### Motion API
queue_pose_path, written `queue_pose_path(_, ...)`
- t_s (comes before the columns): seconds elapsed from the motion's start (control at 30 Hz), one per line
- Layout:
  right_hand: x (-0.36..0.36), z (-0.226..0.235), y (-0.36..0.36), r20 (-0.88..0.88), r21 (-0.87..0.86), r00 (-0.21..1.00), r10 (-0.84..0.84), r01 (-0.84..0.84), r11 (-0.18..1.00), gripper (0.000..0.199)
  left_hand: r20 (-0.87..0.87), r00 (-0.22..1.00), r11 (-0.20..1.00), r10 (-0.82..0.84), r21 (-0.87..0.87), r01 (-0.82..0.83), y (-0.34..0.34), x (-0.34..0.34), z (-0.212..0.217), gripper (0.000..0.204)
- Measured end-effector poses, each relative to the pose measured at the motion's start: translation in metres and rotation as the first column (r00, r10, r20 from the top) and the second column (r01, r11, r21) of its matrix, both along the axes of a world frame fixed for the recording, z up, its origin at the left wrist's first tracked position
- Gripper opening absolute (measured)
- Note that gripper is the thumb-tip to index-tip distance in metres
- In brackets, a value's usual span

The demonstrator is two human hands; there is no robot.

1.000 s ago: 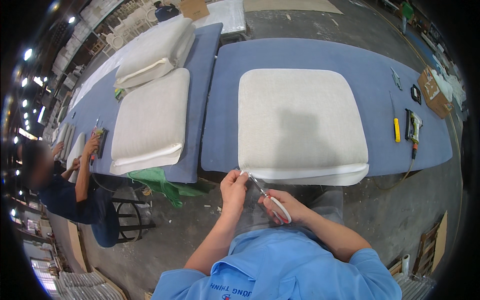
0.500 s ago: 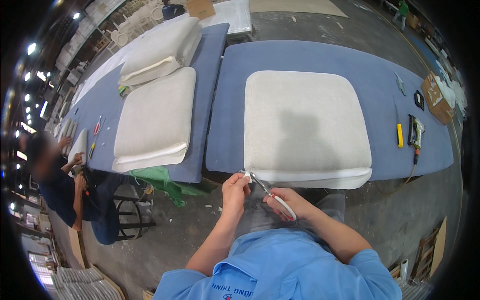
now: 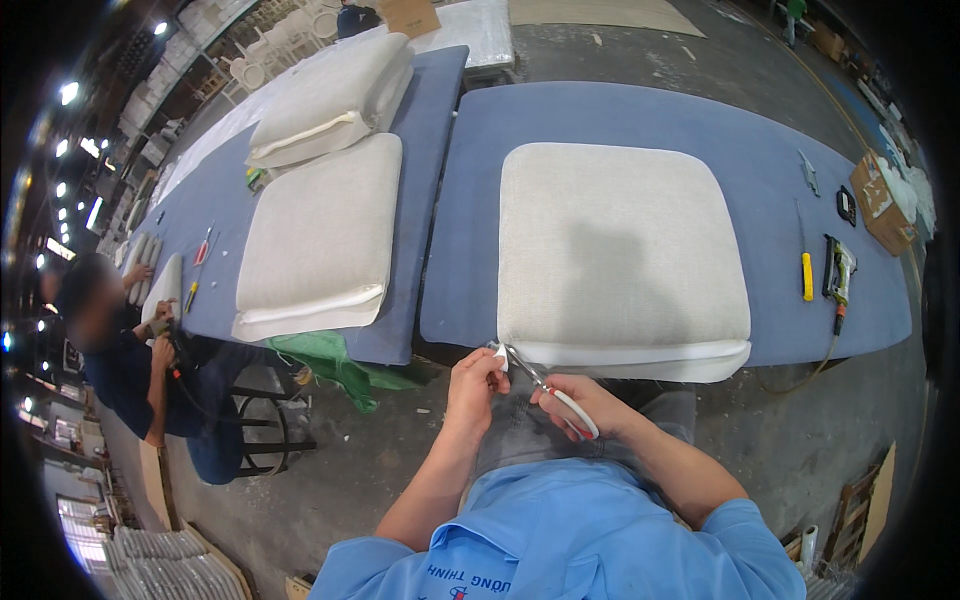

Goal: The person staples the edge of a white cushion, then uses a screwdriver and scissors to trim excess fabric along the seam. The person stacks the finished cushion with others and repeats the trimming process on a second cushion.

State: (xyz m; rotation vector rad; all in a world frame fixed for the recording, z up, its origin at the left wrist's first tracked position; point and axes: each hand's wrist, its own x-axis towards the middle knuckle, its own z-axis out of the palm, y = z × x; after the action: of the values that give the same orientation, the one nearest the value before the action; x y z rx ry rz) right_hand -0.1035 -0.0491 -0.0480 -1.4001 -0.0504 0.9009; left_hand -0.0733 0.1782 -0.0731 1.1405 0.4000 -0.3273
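Note:
A cream, square cushion (image 3: pixel 620 240) lies flat in front of me, with a white strip along its near edge, which overhangs the table slightly. At its near left corner my left hand (image 3: pixel 474 392) pinches a small white flap of material (image 3: pixel 502 357). My right hand (image 3: pixel 590 402) is closed around a long metal hand tool with white-and-red handles (image 3: pixel 575 414). Whether this is scissors or pliers I cannot tell. Its tip meets the material right beside my left fingertips.
The cushion rests on a blue-covered table (image 3: pixel 470 200). Rightward lie a yellow-handled tool (image 3: pixel 806 278), an air gun (image 3: pixel 838 270) with hose and a carton (image 3: pixel 884 205). More cushions (image 3: pixel 320 235) sit on the left table. Green cloth (image 3: pixel 335 365) hangs there, near a seated co-worker (image 3: pixel 130 370).
My view has shifted slightly, so the scene sits a little further right. Both hands keep their hold at the cushion's corner. The co-worker's hands have moved a little.

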Motion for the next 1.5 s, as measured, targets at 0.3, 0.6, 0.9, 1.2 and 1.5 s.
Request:
queue_pose_path(0.3,-0.022,-0.012,-0.016,-0.032,0.032,0.998,0.056,-0.055,0.998,0.036,-0.001,0.990,0.937,-0.139,0.324,0.132,0.035,-0.038,0.008,0.011)
queue_pose_path(0.6,-0.037,0.001,-0.039,0.007,-0.011,0.999,0.038,-0.038,0.999,0.036,0.323,0.895,0.654,-0.307,0.755,-0.048,0.033,-0.005,0.000,0.038)
queue_pose_path(0.9,-0.062,0.024,-0.042,-0.005,0.299,0.996,-0.090,0.088,0.950,0.051,0.144,0.795,0.443,-0.589,0.881,0.168,0.031,0.026,0.007,0.029)
queue_pose_path(1.2,-0.084,0.017,0.012,-0.472,0.505,0.881,-0.026,0.295,0.811,0.074,0.076,0.856,0.754,-0.511,0.518,0.404,0.046,0.013,-0.012,0.033)
queue_pose_path(1.5,-0.091,0.022,0.051,-0.504,0.297,0.859,-0.087,0.267,0.917,0.077,0.101,0.880,0.834,-0.464,0.385,0.395,0.048,0.005,-0.004,0.028)
